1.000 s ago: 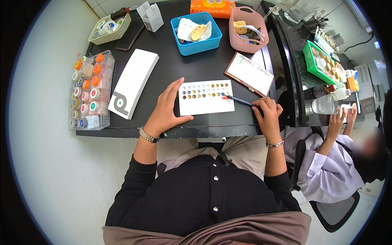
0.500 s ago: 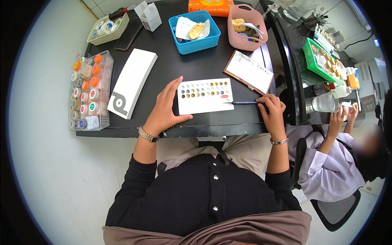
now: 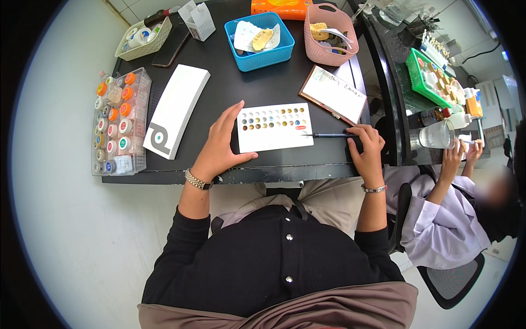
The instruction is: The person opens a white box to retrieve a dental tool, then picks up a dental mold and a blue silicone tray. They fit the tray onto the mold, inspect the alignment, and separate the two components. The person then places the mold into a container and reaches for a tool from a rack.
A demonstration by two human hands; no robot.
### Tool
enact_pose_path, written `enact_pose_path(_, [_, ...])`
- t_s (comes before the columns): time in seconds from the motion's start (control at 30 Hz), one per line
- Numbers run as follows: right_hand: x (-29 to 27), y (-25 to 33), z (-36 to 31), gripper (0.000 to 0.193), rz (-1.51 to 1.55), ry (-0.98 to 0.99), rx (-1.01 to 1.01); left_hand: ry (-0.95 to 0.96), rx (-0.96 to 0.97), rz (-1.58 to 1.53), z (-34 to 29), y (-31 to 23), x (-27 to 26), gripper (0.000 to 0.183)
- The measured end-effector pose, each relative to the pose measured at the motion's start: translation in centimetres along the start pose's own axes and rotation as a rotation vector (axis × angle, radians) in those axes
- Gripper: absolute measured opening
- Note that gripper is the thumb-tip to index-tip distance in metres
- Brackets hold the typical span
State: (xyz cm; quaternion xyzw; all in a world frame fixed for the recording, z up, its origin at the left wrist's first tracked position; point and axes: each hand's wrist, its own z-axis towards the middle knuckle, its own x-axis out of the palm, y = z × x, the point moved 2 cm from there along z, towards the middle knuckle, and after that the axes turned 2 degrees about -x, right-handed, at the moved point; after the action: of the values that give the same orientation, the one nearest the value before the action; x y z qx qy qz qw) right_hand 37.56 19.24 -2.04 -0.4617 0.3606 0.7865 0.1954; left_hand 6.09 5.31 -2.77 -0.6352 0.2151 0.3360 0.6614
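A white palette (image 3: 274,142) with rows of small round wells, many filled with brown, yellow, grey and bluish colours, lies on the black table in front of me. At its left side my left hand (image 3: 219,140) rests open, thumb stretched along the near edge and fingers pointing away. A thin dark paintbrush (image 3: 331,135) lies sideways, its fine tip over the palette's right part. My right hand (image 3: 366,143) is curled with thumb and index finger at the end of the brush handle. Under that palm a dark patch shows that I cannot make out.
Left stand a long white box (image 3: 178,109) and a clear case of small jars (image 3: 139,120). Farther back are a blue basket (image 3: 282,52) with a dental cast, a pink basket (image 3: 315,55) and a white-topped pad (image 3: 334,93). A person (image 3: 438,236) sits at the right bench.
My right hand has shifted very slightly to the right and away from me, fingers still at the brush's end. The left hand and the palette have stayed in place.
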Motion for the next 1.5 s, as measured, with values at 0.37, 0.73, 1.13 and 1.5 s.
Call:
enact_pose_path(0.37, [-0.6,2.9,-1.7,0.021,0.205,-0.499,0.056,-0.176,0.074,0.035,3.3,-3.4,-1.7,0.070])
enact_pose_path(0.73, [1.3,3.6,-1.7,0.022,0.200,-0.380,0.186,-0.217,-0.115,0.455,21.0,-0.5,-4.2,0.037])
enact_pose_path(1.13, [1.0,3.8,-1.4,0.023,0.185,-0.291,0.169,-0.113,-0.154,0.323,22.6,1.1,-3.1,0.032])
enact_pose_path(1.5, [-4.8,7.9,9.7,0.030,0.145,-0.118,-0.146,-0.194,-0.110,-0.150,19.4,0.7,-9.8,0.025])
